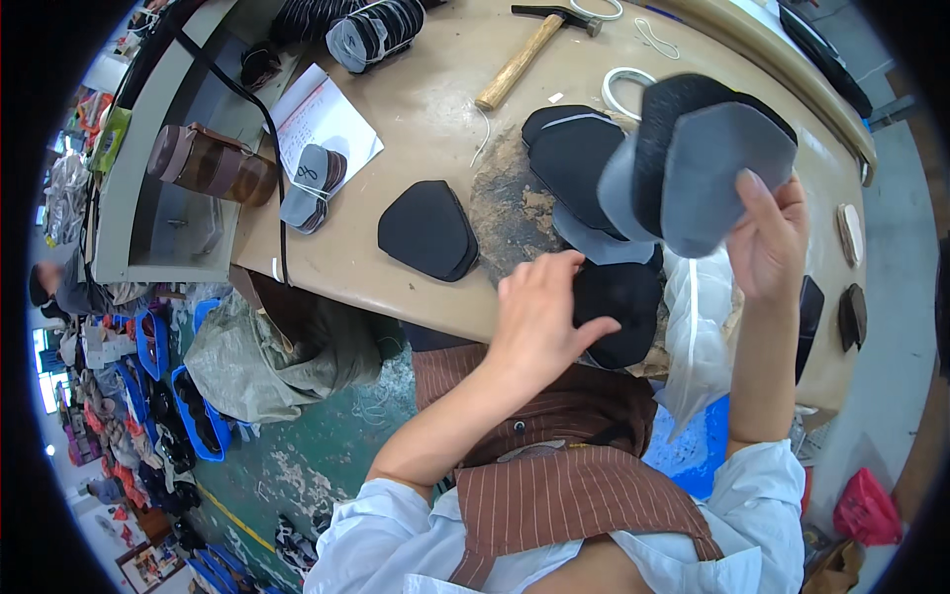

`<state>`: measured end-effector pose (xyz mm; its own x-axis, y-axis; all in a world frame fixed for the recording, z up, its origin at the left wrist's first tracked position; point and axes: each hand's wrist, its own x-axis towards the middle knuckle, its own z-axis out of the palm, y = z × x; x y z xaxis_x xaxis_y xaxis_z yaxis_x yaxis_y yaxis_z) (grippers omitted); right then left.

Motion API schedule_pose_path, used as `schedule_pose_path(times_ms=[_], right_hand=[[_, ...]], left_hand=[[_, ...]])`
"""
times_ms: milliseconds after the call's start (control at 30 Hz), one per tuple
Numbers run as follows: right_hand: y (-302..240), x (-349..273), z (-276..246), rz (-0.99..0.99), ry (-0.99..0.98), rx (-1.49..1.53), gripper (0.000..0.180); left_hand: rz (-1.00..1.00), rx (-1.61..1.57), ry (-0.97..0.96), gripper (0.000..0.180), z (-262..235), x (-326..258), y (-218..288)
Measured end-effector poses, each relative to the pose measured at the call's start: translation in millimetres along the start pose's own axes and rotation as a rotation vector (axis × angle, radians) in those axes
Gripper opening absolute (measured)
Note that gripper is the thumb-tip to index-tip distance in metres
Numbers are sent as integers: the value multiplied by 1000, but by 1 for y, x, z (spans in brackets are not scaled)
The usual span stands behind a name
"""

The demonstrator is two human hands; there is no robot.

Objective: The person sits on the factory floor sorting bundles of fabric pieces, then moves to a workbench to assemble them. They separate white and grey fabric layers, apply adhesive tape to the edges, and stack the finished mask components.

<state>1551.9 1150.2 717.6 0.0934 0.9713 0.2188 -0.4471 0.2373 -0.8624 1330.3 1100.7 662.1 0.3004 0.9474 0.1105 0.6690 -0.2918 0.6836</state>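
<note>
My right hand (770, 233) is raised over the table's right side, thumb in front, gripping a fanned bunch of rounded grey and black pads (727, 168). My left hand (539, 307) is at the table's near edge, its thumb stretched apart from the fingers. Beneath that thumb lies a black pad (623, 307); whether the hand presses on it I cannot tell. Just beyond, black pads (576, 168) overlap with a grey one (599, 238) on a worn, patchy round surface (505, 193). To the left, a small stack of black pads (427, 230) rests on the tabletop.
A wooden-handled hammer (529, 54), a white tape roll (625, 91) and tied pad bundles (315, 188) lie around the table. A tumbler (213, 163) and paper (322, 124) are at left. White plastic wrap (698, 307) hangs at the near edge.
</note>
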Motion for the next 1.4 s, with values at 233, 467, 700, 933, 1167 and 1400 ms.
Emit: schedule_pose_path(times_ms=[233,467,700,933,1167,1400], right_hand=[[-24,-39,-65,200,-53,118,32],[-7,-37,-69,425,76,-12,33],[4,-33,-60,489,85,-38,38],[7,-36,-54,571,62,-78,39],[0,-45,-39,630,-20,-129,40],[-6,-83,-67,748,-103,-180,39]], left_hand=[[100,-64,-120,42,14,-3,-3],[-284,-848,196,18,-26,-2,-57],[-467,-834,262,24,-104,22,-106],[70,-53,502,30,-65,83,-76],[63,-100,-161,56,-2,175,-60],[238,-13,-5,62,20,59,-6]])
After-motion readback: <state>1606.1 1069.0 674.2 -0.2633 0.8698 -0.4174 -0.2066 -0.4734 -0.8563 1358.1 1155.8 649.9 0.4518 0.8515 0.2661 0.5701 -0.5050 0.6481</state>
